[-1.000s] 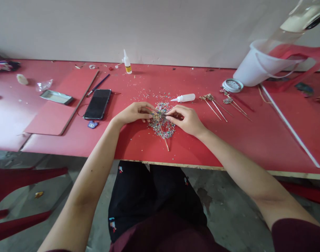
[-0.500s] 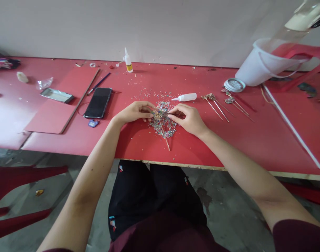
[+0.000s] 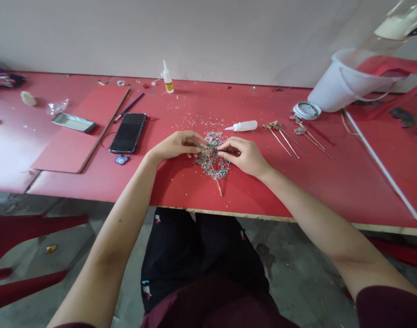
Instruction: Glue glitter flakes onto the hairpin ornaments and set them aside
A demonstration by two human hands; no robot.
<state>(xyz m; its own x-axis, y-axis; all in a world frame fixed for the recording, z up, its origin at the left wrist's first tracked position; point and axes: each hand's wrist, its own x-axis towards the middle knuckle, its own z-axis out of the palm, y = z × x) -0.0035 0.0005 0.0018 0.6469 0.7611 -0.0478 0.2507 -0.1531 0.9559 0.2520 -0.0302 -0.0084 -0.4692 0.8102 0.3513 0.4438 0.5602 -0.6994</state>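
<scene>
My left hand [image 3: 176, 145] pinches the decorated top of a thin gold hair stick [image 3: 215, 175], whose shaft runs toward me across the red table [image 3: 249, 196]. My right hand [image 3: 244, 155] is closed in a pinch at the same ornament, holding a thin dark tool I cannot name. Both hands rest over a small heap of multicoloured glitter pieces [image 3: 217, 166]. A white squeeze bottle [image 3: 242, 126] lies just beyond my right hand.
Several finished gold sticks [image 3: 290, 136] lie to the right, near a round tin [image 3: 306, 110] and a white bucket [image 3: 334, 86]. A black phone [image 3: 128, 132], a red board [image 3: 80, 132], a metal tray [image 3: 73, 123] and a glue bottle [image 3: 167, 81] sit left and behind.
The view has drifted slightly; my hands stay pinched at the ornament, with only small finger movements.
</scene>
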